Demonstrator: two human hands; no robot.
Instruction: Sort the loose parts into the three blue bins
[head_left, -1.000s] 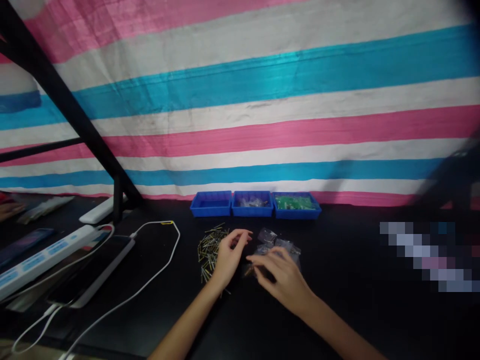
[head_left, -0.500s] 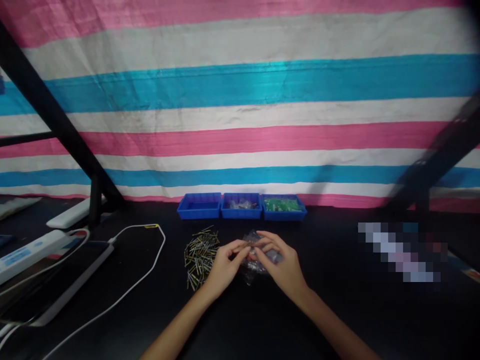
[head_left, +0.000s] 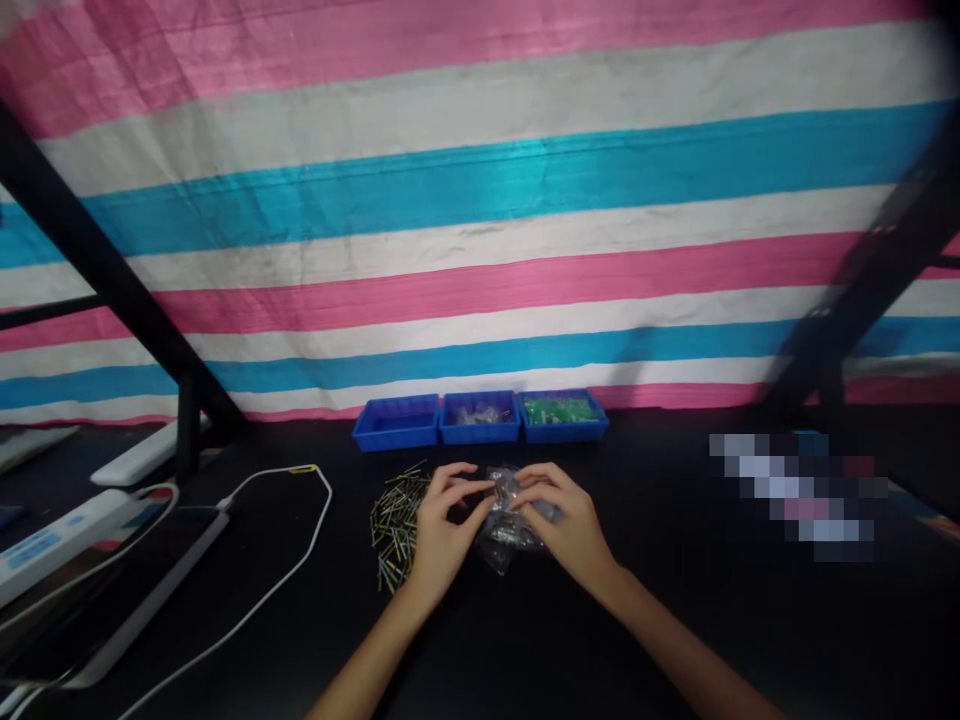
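workshop-like bench | blue parts trays (head_left: 480,434) | black worktop (head_left: 675,580) | striped sheeting (head_left: 480,210)

Crumpled clear bags (head_left: 511,532), low heap, short of table (head_left: 487,650) far edge; thin yellow-silver pins (head_left: 395,530), jumbled pile, toward left edge.

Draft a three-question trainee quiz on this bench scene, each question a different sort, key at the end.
1. Multiple choice: what lies between the left hand and the right hand?
A: a white cable
B: clear plastic packets
C: a power strip

2. True or false: the pile of thin rods is closer to the right hand than to the left hand.

3. Count: how many blue trays stand in the row behind the hands?

Key: 1: B; 2: false; 3: three.
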